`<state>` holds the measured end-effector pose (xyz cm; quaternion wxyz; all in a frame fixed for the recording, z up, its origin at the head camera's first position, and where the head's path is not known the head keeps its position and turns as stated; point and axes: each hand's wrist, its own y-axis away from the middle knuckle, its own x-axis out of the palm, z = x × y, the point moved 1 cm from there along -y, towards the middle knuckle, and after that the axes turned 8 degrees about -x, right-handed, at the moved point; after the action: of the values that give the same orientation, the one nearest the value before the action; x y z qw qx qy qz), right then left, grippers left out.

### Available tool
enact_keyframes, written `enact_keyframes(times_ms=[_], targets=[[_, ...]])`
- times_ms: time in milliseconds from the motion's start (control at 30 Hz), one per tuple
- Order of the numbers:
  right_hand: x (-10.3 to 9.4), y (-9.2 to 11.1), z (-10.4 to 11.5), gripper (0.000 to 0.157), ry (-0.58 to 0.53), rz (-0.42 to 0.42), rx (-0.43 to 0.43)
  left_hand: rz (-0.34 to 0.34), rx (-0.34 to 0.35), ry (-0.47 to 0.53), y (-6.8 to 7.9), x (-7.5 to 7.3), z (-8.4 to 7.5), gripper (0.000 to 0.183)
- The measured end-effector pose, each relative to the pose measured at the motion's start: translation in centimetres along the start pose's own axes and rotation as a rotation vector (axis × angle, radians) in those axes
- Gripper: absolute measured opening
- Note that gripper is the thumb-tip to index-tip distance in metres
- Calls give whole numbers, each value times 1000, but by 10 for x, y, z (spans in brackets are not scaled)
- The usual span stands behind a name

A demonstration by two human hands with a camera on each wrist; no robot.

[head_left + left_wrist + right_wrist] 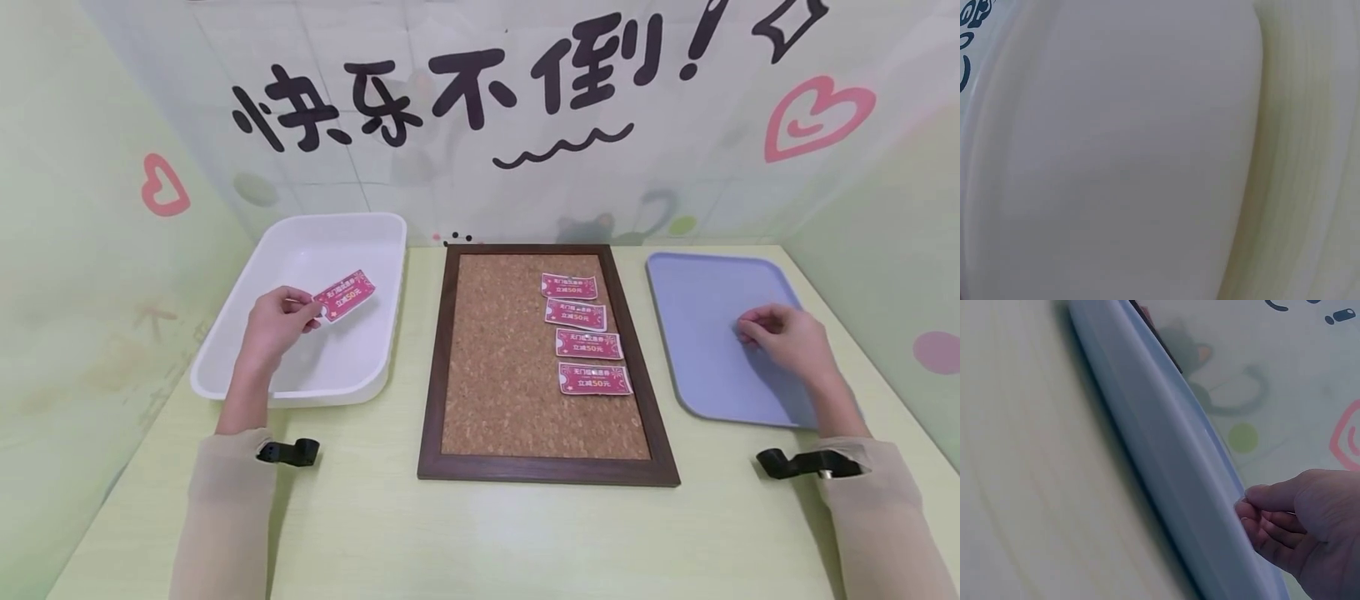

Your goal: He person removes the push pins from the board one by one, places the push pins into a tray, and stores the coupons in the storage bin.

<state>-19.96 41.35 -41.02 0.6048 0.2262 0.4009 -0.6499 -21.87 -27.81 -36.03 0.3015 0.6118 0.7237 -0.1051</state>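
Observation:
Over the white bin (352,367), my left hand (279,321) pinches a pink coupon (347,297) by its left end, between thumb and fingers. Its printed face is turned up. The left wrist view shows only the bin's outer wall (1135,156), not the hand. At the blue tray (697,333), my right hand (783,337) has thumb and forefinger pressed together on a tiny clear push pin (1239,502), mostly hidden by the fingertips. Between the hands lies a framed cork board (502,358). Several matching coupons (588,343) form a column along its right side, with small pale pin heads on them.
The bin, board and tray stand side by side on a pale wooden table (465,533). A printed backdrop (450,183) rises right behind them. Side walls (75,250) close off the left and right. The board's dark frame (547,469) is a raised edge.

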Motion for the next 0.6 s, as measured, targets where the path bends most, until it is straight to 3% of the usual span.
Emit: enact_keyframes(times_ms=[300,600], targets=[[-5,5,-9,28,78,-26,46,22,-60,-43,-8,-10,13,38],[-7,7,-10,29,113,-10,57,95,-93,-113,-9,-14,21,37]])
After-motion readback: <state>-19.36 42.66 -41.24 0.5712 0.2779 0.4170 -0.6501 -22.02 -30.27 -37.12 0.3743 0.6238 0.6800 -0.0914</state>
